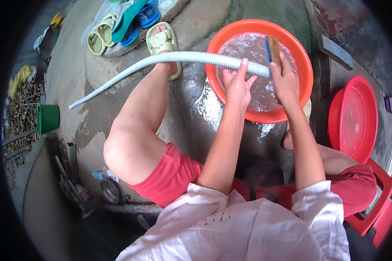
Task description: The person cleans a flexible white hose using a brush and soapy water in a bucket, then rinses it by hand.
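A pale corrugated plastic hose (pixel 196 56) runs from the wet floor at the left to a spot above an orange basin (pixel 259 24). Under the hose near its right end, my left hand (pixel 237 86) holds it with the thumb over the top. In my right hand (pixel 286 83) is a scrubbing brush (pixel 274 49) with a wooden back and blue bristles, held upright beside the hose's end. That end is partly hidden behind my right hand. Cloudy, sudsy water (pixel 245 44) fills the basin below both hands.
A red plastic basin (pixel 354 117) leans on its side at the right, near a red plastic stool (pixel 375 199). Green slippers (pixel 101 34) and blue sandals (pixel 148 14) lie on a stone slab at upper left. A green bucket (pixel 48 117) stands at far left.
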Action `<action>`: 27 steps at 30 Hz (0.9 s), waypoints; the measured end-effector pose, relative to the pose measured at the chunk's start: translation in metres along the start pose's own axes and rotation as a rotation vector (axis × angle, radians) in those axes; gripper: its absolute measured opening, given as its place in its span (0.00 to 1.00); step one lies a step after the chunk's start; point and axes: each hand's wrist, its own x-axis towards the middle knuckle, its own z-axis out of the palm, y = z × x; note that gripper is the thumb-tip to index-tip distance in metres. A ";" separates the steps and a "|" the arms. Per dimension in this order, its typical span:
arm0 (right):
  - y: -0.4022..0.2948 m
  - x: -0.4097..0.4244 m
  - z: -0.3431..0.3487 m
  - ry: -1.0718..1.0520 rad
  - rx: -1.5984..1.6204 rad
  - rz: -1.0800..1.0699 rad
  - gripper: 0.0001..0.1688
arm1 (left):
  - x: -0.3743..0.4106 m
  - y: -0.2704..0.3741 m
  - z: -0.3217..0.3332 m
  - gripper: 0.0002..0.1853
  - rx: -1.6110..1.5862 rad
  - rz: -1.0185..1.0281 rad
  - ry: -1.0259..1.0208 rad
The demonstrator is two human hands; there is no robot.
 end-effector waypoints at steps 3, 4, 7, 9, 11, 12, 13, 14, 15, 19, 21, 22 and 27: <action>-0.001 -0.017 -0.006 0.058 0.138 0.056 0.41 | 0.000 0.006 0.000 0.27 0.080 -0.022 0.066; 0.005 -0.021 -0.002 0.122 0.175 0.004 0.42 | -0.003 0.003 0.003 0.27 0.104 -0.033 0.092; 0.014 -0.028 0.005 0.242 0.267 -0.115 0.42 | -0.001 0.004 0.003 0.31 0.160 -0.092 0.119; 0.018 -0.029 0.009 0.319 0.324 -0.239 0.40 | 0.003 0.007 0.001 0.34 0.169 -0.116 0.094; 0.018 -0.033 0.010 0.278 0.429 -0.196 0.39 | 0.005 0.011 0.001 0.37 0.155 -0.116 0.043; 0.017 -0.034 0.010 0.259 0.481 -0.174 0.38 | 0.006 0.011 0.002 0.36 0.115 -0.121 0.031; 0.020 -0.032 0.012 0.248 0.479 -0.159 0.38 | 0.006 0.011 0.000 0.35 0.097 -0.121 -0.001; 0.026 -0.029 0.016 0.236 0.477 -0.143 0.38 | 0.007 0.009 -0.005 0.34 0.079 -0.120 -0.032; 0.032 -0.025 0.018 0.227 0.476 -0.128 0.38 | 0.009 0.007 -0.009 0.34 0.062 -0.118 -0.066; 0.053 0.004 0.025 0.074 0.287 0.066 0.39 | 0.021 0.003 -0.029 0.34 0.103 -0.115 -0.050; 0.060 0.012 0.029 -0.035 0.174 0.202 0.39 | 0.025 0.001 -0.041 0.34 0.065 -0.105 -0.023; 0.073 0.016 0.033 -0.083 0.078 0.211 0.39 | 0.025 -0.002 -0.040 0.33 0.041 -0.108 -0.021; 0.148 0.019 0.066 -0.359 0.444 0.437 0.37 | 0.031 -0.015 -0.030 0.33 0.076 -0.082 0.023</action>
